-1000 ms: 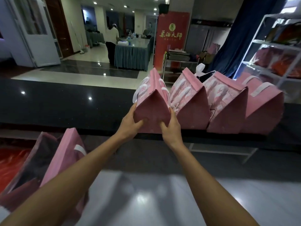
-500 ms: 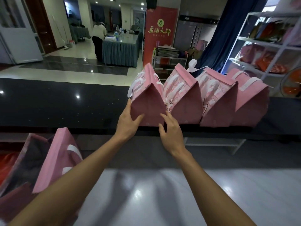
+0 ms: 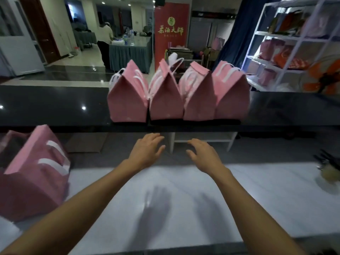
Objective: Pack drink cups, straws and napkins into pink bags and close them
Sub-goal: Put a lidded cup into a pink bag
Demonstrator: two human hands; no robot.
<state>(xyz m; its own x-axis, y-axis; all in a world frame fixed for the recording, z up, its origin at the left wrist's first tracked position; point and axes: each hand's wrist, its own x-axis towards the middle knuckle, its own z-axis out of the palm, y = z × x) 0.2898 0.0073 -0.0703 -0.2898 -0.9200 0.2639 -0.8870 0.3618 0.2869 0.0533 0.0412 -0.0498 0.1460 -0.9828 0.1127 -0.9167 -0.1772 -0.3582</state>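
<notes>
Hovering hands: left hand (image 3: 147,151) and right hand (image 3: 204,155), each grip relaxed, fingers spread, holding nothing
Pink bags (image 3: 128,100): closed, on dark surface (image 3: 46,105), beyond fingertips, apart

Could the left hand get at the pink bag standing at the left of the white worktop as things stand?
Probably yes. The left hand is open and holds nothing, hovering over the white worktop, and that pink bag stands on the same side with nothing visible between them. Its handles face the hand.
</notes>
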